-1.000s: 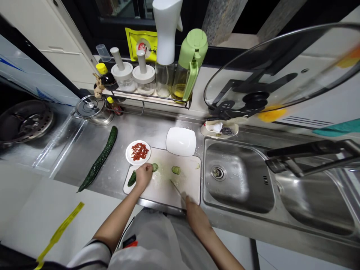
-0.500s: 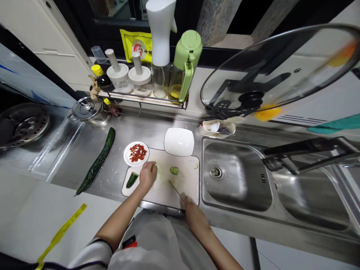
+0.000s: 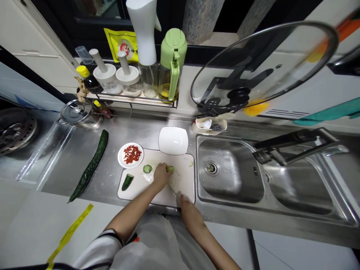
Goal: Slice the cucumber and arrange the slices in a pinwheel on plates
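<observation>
On the white cutting board [image 3: 182, 183], my left hand [image 3: 161, 177] has its fingers closed on a short cucumber piece [image 3: 170, 169]. My right hand [image 3: 191, 213] grips a knife [image 3: 173, 190]; its blade lies low over the board, pointing up and left toward that piece. Left of my left hand sits another cut cucumber piece [image 3: 147, 168], pale green with small wet bits around it. A dark green cucumber end [image 3: 127, 182] rests at the board's left side. Near the right edge lies a thin cucumber slice [image 3: 191, 164].
A plate of chopped red bits [image 3: 121, 155] overlaps the board's upper left corner. Behind the board stands a white dish [image 3: 173, 140]. A whole cucumber [image 3: 90, 168] lies left. The sink [image 3: 233, 176] is at right; a lidded pot [image 3: 81, 114] and condiment rack [image 3: 135, 99] are behind.
My left hand has moved right along the board onto the cucumber piece there. Another piece now shows where that hand was. The right hand still holds the knife; the view has shifted slightly.
</observation>
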{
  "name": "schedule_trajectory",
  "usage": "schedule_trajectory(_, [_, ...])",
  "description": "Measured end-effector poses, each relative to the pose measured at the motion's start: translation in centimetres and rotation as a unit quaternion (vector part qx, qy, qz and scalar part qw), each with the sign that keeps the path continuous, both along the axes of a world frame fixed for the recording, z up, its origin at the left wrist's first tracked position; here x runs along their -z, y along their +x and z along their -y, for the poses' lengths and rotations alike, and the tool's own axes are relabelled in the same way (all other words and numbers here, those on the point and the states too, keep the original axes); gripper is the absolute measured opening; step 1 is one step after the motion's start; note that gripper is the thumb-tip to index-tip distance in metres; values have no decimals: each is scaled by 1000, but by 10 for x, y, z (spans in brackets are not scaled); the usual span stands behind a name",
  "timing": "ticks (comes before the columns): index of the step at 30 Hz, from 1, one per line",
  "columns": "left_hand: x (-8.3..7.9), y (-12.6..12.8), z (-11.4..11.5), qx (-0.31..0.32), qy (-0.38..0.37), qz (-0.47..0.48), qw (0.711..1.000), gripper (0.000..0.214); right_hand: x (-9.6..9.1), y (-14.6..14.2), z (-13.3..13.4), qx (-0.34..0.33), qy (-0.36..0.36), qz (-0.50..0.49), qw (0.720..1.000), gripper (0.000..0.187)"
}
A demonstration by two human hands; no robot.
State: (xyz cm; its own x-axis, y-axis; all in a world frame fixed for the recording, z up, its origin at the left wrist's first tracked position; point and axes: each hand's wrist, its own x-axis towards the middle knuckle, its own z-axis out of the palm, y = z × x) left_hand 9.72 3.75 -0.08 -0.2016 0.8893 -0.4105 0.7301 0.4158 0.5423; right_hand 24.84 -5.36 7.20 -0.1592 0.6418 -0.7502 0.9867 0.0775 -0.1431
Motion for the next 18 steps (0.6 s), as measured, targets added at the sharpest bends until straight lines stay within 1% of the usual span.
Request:
schedule_trajectory(4, [1, 3, -1, 3, -4, 8, 1000, 9, 3, 0, 1, -4, 6, 3, 1000, 51])
schedule_trajectory(12, [-3, 6, 1, 17, 6, 27, 999, 7, -1, 0, -1, -8, -3, 13, 1000, 52])
schedule_trajectory(15, [-6, 4, 4, 11, -2, 41, 999, 9, -1, 1, -2, -9, 0, 7, 1000, 53])
schedule_trajectory(18, [-9, -5, 8, -1, -7, 66, 998, 7, -1, 2, -2, -12, 0, -1, 1000, 52])
